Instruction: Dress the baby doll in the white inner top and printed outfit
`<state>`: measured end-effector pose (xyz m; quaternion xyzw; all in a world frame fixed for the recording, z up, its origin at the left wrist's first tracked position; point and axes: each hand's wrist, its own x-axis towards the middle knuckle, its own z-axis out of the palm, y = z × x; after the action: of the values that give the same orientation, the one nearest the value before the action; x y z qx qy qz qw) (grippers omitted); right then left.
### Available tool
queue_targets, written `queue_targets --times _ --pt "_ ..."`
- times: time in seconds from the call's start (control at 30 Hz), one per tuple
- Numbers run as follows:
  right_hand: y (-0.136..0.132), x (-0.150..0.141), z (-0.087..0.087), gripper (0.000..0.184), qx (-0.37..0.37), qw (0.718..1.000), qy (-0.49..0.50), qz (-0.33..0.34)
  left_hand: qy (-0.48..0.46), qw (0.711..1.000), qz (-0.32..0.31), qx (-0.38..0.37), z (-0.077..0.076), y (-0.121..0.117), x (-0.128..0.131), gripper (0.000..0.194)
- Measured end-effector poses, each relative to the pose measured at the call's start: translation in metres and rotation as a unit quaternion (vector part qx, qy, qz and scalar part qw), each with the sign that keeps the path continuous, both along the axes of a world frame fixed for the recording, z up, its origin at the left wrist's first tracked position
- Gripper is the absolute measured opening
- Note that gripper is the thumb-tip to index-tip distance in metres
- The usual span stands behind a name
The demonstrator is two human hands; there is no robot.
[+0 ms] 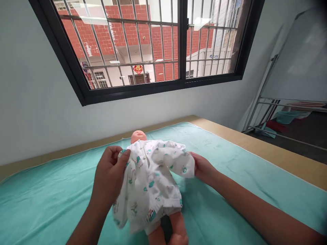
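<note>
White patterned top (139, 177) lies over a doll (138, 135), which rests on its back on a turquoise sheet (230, 190) across the bench (288, 153), head to the far side and bare legs to the near side. The left hand (109, 172) has its thumb and fingers clamped on the cloth at the left, near the doll's shoulder. The right hand (204, 170) is at the cuff of the right sleeve (177, 160), which stretches out to the right; its fingertips are behind the cloth, so I cannot tell how firmly they close.

The step in hand looks like arranging the garment on the doll. From here, the next move seems to call for steadying the front while guiding the sleeve gently, without twisting the arm.

Through the barred window (182, 47), a white unit (217, 64) carries lettering that seems to read "GREE". A red decoration (138, 69) bears gold marks too small to read.
</note>
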<state>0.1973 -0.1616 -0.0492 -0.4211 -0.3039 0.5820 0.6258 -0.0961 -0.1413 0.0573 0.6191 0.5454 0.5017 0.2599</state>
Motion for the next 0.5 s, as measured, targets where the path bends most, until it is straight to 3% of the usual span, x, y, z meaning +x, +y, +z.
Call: queue_targets --times 0.07,0.17,0.23,0.3,0.4,0.43,0.5 --pt "0.001 -0.002 -0.005 0.016 -0.015 0.999 -0.033 -0.035 0.142 0.990 0.008 0.014 0.000 0.005 -0.005 0.019" --pt "-0.005 -0.007 -0.001 0.024 0.039 0.971 -0.202 -0.122 0.294 0.953 -0.060 0.042 -0.003 0.006 -0.010 0.015" --pt "-0.014 -0.014 0.008 0.024 0.148 0.909 -0.348 -0.176 0.364 0.922 -0.128 0.033 -0.003 -0.001 -0.010 0.017" --pt "-0.026 -0.025 0.017 0.017 0.277 0.816 -0.472 -0.187 0.429 0.879 -0.205 -0.026 -0.002 -0.013 -0.008 0.020" --pt "-0.042 -0.046 0.023 0.007 0.413 0.682 -0.593 -0.111 0.502 0.804 -0.304 -0.098 -0.002 -0.032 -0.001 0.029" --pt "-0.046 -0.053 0.023 0.007 0.434 0.651 -0.619 -0.074 0.519 0.790 -0.313 -0.099 -0.003 -0.036 0.003 0.033" --pt "-0.051 -0.064 0.020 0.024 0.438 0.616 -0.655 -0.002 0.545 0.780 -0.297 -0.078 -0.007 -0.043 0.009 0.038"
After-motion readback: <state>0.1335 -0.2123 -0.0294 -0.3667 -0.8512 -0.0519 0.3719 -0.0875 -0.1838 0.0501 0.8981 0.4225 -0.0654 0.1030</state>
